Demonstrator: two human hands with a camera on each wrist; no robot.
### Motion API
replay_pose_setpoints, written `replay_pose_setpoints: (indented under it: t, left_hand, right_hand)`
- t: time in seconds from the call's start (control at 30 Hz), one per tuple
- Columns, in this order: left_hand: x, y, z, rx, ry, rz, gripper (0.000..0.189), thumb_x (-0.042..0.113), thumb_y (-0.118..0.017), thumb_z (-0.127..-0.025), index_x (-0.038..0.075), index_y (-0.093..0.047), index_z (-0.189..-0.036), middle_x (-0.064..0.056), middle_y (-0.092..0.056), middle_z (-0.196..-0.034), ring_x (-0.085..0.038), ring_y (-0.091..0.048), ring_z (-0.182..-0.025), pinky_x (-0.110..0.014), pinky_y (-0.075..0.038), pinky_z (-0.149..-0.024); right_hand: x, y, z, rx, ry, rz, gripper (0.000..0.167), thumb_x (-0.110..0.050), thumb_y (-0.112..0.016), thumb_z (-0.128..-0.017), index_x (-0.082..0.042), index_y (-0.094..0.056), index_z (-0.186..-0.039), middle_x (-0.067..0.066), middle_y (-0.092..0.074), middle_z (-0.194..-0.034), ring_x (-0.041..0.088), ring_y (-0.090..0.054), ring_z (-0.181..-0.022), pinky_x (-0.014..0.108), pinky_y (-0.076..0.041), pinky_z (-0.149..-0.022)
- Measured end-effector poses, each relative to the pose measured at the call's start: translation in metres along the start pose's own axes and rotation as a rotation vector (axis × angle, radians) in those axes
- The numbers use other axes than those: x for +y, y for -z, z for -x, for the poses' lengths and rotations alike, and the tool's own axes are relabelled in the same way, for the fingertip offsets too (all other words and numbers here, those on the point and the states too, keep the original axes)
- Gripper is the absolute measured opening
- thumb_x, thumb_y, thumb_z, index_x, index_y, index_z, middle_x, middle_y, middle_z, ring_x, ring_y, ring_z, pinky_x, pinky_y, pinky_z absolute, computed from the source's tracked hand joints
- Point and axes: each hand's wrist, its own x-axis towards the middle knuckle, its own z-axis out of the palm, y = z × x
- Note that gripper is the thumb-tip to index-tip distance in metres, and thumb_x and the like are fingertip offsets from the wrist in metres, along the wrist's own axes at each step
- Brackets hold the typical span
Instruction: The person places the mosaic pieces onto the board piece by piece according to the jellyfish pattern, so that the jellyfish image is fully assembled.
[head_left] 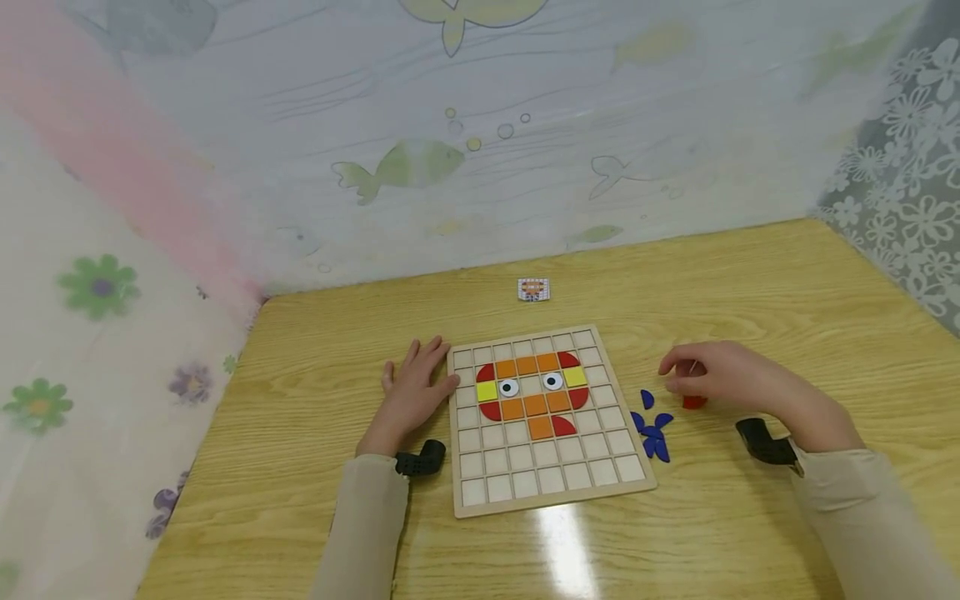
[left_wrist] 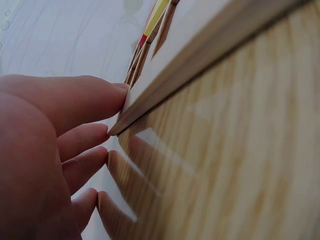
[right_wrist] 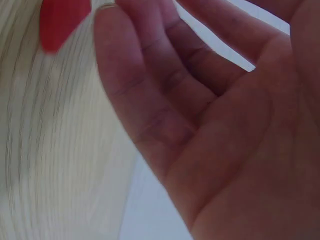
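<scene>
A wooden grid board lies on the table with coloured pieces set in its squares: orange squares, yellow ones, red rounded pieces and two white eye discs. My left hand rests at the board's left side, fingers spread and thumb right at its edge. To the right of the board, my right hand hovers with loosely curved fingers and no visible piece in them. Just below its fingers lies a red piece, also in the right wrist view; the fingertips there are partly cut off.
Several blue rounded pieces lie in a loose group between the board and my right hand. Beyond the board a small picture card lies on the wooden table. A fish-patterned wall covering rises behind the table.
</scene>
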Motion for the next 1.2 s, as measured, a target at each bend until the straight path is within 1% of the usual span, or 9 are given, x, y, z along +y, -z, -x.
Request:
replay_pose_setpoints:
  t: [0.1,0.2,0.4,0.5,0.57,0.77,1.0,1.07,1.2]
  left_hand:
    - [-0.002,0.000,0.000,0.002,-0.001,-0.003,0.057,0.037,-0.049,-0.090,0.017,-0.032,-0.140,0.000,-0.022,-0.146,-0.024,-0.005,-0.135,-0.056,0.006,-0.097]
    - [-0.003,0.000,-0.001,0.006,-0.004,-0.005,0.057,0.037,-0.050,-0.090,0.017,-0.032,-0.140,0.000,-0.022,-0.146,-0.025,-0.005,-0.135,-0.057,0.006,-0.096]
    - [-0.003,0.001,0.000,0.008,-0.001,-0.002,0.057,0.036,-0.051,-0.090,0.016,-0.033,-0.140,0.000,-0.022,-0.146,-0.025,-0.005,-0.135,-0.057,0.006,-0.096]
    - [-0.004,0.001,0.001,0.012,0.001,-0.004,0.057,0.037,-0.050,-0.090,0.016,-0.033,-0.140,0.000,-0.022,-0.146,-0.025,-0.005,-0.135,-0.057,0.006,-0.096]
    - [-0.004,0.001,0.001,0.011,0.002,-0.007,0.057,0.037,-0.050,-0.090,0.017,-0.033,-0.140,0.000,-0.022,-0.146,-0.025,-0.005,-0.135,-0.057,0.006,-0.096]
    - [-0.004,0.000,0.001,0.009,0.002,-0.005,0.057,0.039,-0.049,-0.090,0.018,-0.032,-0.140,0.001,-0.022,-0.146,-0.023,-0.005,-0.135,-0.056,0.007,-0.097]
    - [-0.005,-0.002,0.000,0.010,0.000,-0.009,0.056,0.038,-0.049,-0.090,0.017,-0.033,-0.140,0.001,-0.022,-0.146,-0.023,-0.006,-0.135,-0.055,0.006,-0.097]
    - [-0.004,-0.002,-0.001,0.008,-0.001,-0.012,0.056,0.038,-0.049,-0.090,0.017,-0.033,-0.139,0.001,-0.022,-0.146,-0.023,-0.006,-0.135,-0.055,0.006,-0.097]
    - [-0.003,-0.001,-0.001,0.010,-0.011,-0.017,0.056,0.038,-0.050,-0.090,0.016,-0.034,-0.139,0.000,-0.023,-0.146,-0.025,-0.006,-0.135,-0.056,0.006,-0.096]
  right_hand:
    - [0.007,0.003,0.001,-0.005,-0.004,0.015,0.027,-0.028,-0.063,-0.083,-0.011,-0.061,-0.104,-0.005,-0.056,-0.082,0.010,-0.051,-0.072,0.030,-0.042,-0.064]
    - [0.014,0.004,0.000,-0.017,0.000,0.010,0.030,-0.030,-0.065,-0.081,-0.010,-0.061,-0.103,-0.005,-0.054,-0.079,0.011,-0.049,-0.070,0.030,-0.040,-0.063]
    - [0.025,0.005,0.002,-0.076,0.008,-0.056,0.037,-0.031,-0.069,-0.077,-0.008,-0.060,-0.104,-0.002,-0.053,-0.080,0.013,-0.048,-0.071,0.027,-0.040,-0.062]
    - [0.028,0.004,0.002,-0.112,-0.005,-0.087,0.036,-0.028,-0.070,-0.076,-0.007,-0.059,-0.104,0.000,-0.052,-0.084,0.015,-0.046,-0.074,0.028,-0.040,-0.064]
    - [0.029,0.003,0.002,-0.118,-0.010,-0.087,0.033,-0.025,-0.070,-0.076,-0.008,-0.059,-0.101,0.000,-0.052,-0.082,0.016,-0.045,-0.073,0.028,-0.040,-0.063]
    - [0.028,0.000,0.000,-0.077,-0.003,-0.038,0.020,-0.019,-0.070,-0.076,-0.011,-0.058,-0.091,-0.002,-0.051,-0.075,0.015,-0.045,-0.068,0.028,-0.038,-0.060]
    - [0.026,-0.004,-0.002,-0.050,0.008,-0.018,0.016,-0.023,-0.069,-0.078,-0.014,-0.057,-0.084,-0.004,-0.052,-0.074,0.013,-0.045,-0.065,0.028,-0.037,-0.059]
    - [0.024,-0.006,-0.003,-0.034,0.017,-0.004,0.013,-0.024,-0.068,-0.079,-0.016,-0.058,-0.085,-0.005,-0.053,-0.074,0.012,-0.045,-0.065,0.028,-0.037,-0.060]
    - [0.020,-0.009,-0.006,0.005,0.036,0.029,0.015,-0.023,-0.065,-0.081,-0.018,-0.060,-0.095,-0.007,-0.055,-0.081,0.011,-0.049,-0.072,0.029,-0.041,-0.065]
